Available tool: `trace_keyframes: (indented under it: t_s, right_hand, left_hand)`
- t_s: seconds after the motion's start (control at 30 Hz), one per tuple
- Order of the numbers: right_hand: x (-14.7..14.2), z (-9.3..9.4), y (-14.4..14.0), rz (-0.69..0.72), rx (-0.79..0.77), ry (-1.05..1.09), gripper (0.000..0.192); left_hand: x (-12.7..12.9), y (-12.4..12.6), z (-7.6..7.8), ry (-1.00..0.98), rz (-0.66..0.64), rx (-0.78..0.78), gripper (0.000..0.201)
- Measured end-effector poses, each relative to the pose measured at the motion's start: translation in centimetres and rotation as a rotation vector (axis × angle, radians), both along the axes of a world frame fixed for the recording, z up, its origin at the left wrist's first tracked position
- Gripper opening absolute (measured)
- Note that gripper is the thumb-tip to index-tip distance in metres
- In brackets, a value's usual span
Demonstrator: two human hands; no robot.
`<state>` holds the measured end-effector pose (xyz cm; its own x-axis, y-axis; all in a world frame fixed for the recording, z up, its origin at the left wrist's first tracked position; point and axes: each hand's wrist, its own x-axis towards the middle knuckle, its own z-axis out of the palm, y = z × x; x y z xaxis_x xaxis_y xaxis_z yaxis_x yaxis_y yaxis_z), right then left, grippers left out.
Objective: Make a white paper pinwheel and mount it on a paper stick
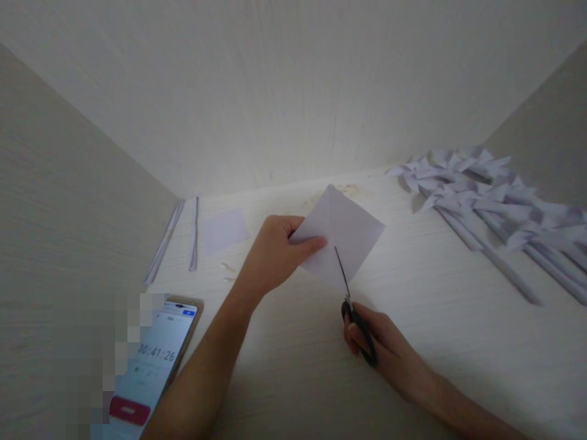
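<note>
My left hand pinches a square sheet of white paper by its left corner, thumb on top and fingers behind. The sheet is held up like a diamond, with a faint crease running down from its top corner. In my right hand is a pair of scissors with black handles. Its blades reach over the lower part of the sheet, their tip near the middle. Whether the blades are cutting through the paper or lying over it, I cannot tell.
Several paper pinwheels with rolled paper sticks lie piled at the right. On the left are a flat paper square, a rolled paper stick and another paper stick against the side wall. A phone showing a timer stands at the lower left.
</note>
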<state>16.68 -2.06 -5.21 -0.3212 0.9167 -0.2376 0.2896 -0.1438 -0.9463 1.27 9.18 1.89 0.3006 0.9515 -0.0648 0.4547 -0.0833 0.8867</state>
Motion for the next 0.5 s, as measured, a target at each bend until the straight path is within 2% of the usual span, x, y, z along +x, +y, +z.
trace_keyframes:
  t_s: [0.23,0.5]
  right_hand:
    - [0.1,-0.2,0.03,-0.031,0.017,0.018,0.04]
    - [0.11,-0.49,-0.18,-0.089,0.074,0.063,0.04]
  left_hand:
    - [0.0,0.05,0.1,-0.103,-0.019,-0.069,0.026]
    - [0.4,-0.16,0.12,-0.099,-0.142,-0.204,0.021]
